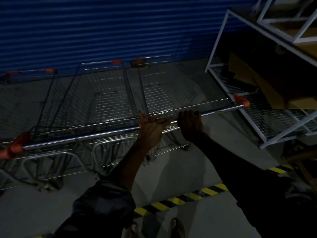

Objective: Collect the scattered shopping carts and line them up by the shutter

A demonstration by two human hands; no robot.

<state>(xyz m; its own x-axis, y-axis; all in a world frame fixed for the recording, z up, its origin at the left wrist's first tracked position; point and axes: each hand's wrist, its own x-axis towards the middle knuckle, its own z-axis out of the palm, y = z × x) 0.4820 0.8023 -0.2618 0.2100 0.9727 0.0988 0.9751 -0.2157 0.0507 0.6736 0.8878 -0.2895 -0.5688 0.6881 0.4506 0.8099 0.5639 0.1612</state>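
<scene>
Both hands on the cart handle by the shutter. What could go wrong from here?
1. The handle ends almost against the rack; pushing on may snag it.
2. The left hand grips right beside the next cart's handle; fingers may get pinched between the two. The right hand grips farther along, clear of that gap.

Left hand [152, 128], right hand [190, 125] grip cart handle [216, 110] (orange end caps), facing blue shutter [103, 31].

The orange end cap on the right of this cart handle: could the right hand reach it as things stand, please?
Probably yes. The right hand grips the chrome handle bar, and the stretch up to the orange end cap is bare; the white wire rack stands just beyond it.
</scene>
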